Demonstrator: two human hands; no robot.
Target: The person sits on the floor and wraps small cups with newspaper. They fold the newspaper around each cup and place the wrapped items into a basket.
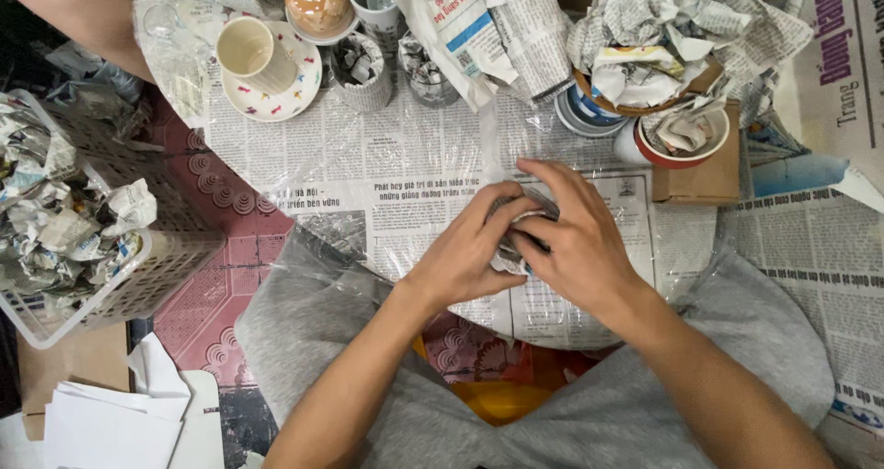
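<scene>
Here I am pressing both hands together around a small object wrapped in crumpled newspaper (512,248), which is sitting between my palms just above the newspaper-covered table (387,156). My left hand (470,248) is curling closed around the near left side of the bundle, thumb tucked against it. My right hand (573,239) is lying over the top and right side, fingers (543,179) bent across the paper and clamping it down. What is inside the wrapping I cannot tell, since my hands are hiding most of it.

Beyond my hands, to the far left, a cream ceramic cup is lying tilted on a white saucer with small coloured specks (276,92). Just past my fingertips two small cups stuffed with newspaper (361,69) are standing side by side. Beyond my right hand, a red-rimmed white bowl filled with scrunched paper (686,133) is resting on a flat brown cardboard box (709,179), and behind it a brown bowl heaped with crumpled newspaper (645,73) is standing on stacked blue-and-white dishes. Well to the left of my left hand, a white plastic mesh basket (138,285) is holding more paper-wrapped bundles.
</scene>
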